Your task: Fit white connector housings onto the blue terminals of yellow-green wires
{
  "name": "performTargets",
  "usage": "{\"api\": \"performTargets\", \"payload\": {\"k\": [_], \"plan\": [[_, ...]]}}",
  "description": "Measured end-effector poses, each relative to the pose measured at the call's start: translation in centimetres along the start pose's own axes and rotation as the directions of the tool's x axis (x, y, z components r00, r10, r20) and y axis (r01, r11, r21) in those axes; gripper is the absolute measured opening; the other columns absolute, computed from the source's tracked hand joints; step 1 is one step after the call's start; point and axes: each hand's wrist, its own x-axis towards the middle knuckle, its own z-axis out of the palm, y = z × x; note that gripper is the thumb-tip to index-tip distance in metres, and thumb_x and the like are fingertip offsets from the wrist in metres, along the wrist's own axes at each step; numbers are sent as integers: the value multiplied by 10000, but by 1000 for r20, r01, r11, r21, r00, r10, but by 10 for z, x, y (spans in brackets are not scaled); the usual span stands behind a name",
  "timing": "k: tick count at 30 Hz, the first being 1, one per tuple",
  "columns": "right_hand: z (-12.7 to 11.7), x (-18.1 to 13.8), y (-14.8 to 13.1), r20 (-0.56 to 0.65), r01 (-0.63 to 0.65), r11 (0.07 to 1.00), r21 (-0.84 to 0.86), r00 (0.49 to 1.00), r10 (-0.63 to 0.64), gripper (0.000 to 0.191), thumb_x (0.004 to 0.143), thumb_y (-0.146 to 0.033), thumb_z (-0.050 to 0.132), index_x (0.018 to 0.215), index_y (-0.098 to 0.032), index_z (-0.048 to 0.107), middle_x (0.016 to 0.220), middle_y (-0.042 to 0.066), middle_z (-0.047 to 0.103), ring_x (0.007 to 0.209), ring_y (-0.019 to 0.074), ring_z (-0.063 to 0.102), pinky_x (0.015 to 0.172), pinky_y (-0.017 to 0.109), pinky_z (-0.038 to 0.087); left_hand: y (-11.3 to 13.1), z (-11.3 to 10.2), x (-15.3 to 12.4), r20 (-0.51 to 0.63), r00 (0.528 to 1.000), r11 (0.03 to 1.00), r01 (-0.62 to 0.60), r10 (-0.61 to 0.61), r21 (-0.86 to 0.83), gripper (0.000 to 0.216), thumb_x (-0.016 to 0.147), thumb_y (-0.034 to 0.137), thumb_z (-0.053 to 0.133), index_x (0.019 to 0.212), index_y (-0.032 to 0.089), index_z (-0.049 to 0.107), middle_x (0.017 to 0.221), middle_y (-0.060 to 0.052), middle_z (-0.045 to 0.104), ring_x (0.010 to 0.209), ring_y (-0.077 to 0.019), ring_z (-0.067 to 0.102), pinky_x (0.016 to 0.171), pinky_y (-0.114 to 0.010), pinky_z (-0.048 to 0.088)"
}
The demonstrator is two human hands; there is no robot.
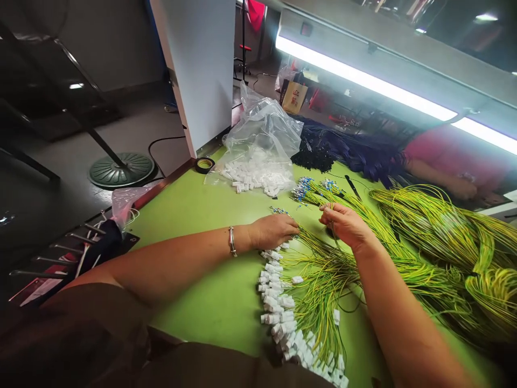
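My left hand (277,230), with a silver bangle at the wrist, has its fingers closed on a thin bundle of yellow-green wires (313,237). The bundle's metal-tipped ends (278,210) stick out just beyond this hand. To the right, my right hand (343,222) is raised with thumb and fingertips pinched together on what looks like a single wire; its tip is too small to make out. Below both hands, white plastic connectors (277,291) lie in a curved row, fitted on yellow-green wires (323,302).
A clear plastic bag (262,129) spills loose white connectors (258,175) at the back. Black tape (204,164) lies by the left edge. Yellow-green wires (428,215) and dark blue wires (355,148) are heaped at the right and back. A lit tube lamp (363,75) hangs above.
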Motion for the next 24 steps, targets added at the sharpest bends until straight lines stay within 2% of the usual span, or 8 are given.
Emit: {"api": "performTargets", "payload": {"k": [5,8,11,13,16,19,21,24], "plan": [[0,-9,-37,-81,183,983,7,980,-182,220,661,-370,748,660,-190,623,720,18,597,704,135,567,716,298,481,0,-2,1,-6,1000,999,-21,20,-49,198,872,160,511,967,170,684,933,-103,673,914,-175,607,858,-292,460],[-2,-19,-54,-182,223,975,13,959,-217,188,684,-343,722,675,-198,604,694,8,570,633,116,545,595,266,473,-1,-2,1,-20,1000,997,-26,24,-74,183,863,153,516,921,172,688,910,-100,671,889,-172,609,835,-285,464],[2,-26,-53,-214,159,987,16,965,-152,172,687,-300,705,812,-200,642,609,-24,508,440,57,371,370,193,269,1,0,1,-40,999,997,-8,5,-82,161,839,135,545,902,178,687,903,-95,672,877,-169,611,830,-281,465],[14,-28,-42,-170,89,996,26,982,-83,252,679,-282,694,910,-190,653,490,-65,406,376,42,225,340,192,130,3,0,0,-57,998,997,-8,4,-80,147,822,128,568,890,180,687,895,-89,675,865,-164,615,820,-272,467],[41,-24,-19,-106,26,998,58,994,-20,196,662,-305,707,783,-173,628,411,-88,332,355,36,195,347,196,96,1,-4,-2,-80,997,1000,-12,10,-26,154,834,137,548,888,171,688,899,-86,680,858,-157,615,790,-260,469],[63,-17,-1,-152,62,994,92,987,-47,199,619,-303,725,654,-166,586,457,-49,448,380,46,314,358,194,197,-13,-16,-7,-259,958,987,145,-124,66,184,855,151,507,893,157,687,863,-82,684,824,-161,610,768,-285,473],[70,-13,5,-173,90,992,92,982,-73,220,598,-306,732,608,-166,563,493,-33,493,400,54,356,375,203,243,-31,-26,-9,-415,875,947,309,-248,85,180,845,126,512,877,154,687,846,-73,682,817,-166,602,782,-313,472],[71,-9,8,-144,96,994,49,986,-88,258,603,-351,733,599,-167,553,494,-30,497,389,49,315,372,210,199,-58,-37,-9,-438,831,897,428,-343,110,195,807,60,545,897,146,695,879,-71,673,865,-174,587,840,-347,455]]}}
